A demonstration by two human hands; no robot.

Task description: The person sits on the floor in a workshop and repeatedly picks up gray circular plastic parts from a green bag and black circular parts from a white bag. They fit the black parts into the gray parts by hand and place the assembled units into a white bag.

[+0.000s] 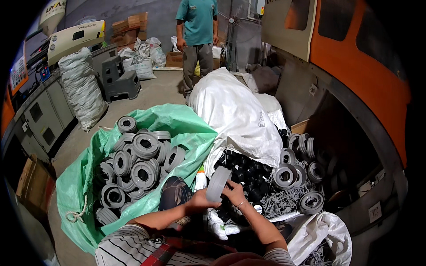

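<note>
Head of standing person (198,23) past upper edge, far side of gray ring (218,185) unseen

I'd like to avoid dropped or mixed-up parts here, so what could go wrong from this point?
The gray ring might slip: the left hand holds it by its lower part, and the right hand is at its other side.

The gray wheels could tumble, as they are heaped loosely in the green sack.

The black parts and small gray pieces lie side by side with no visible divider, so they may mix.
</note>
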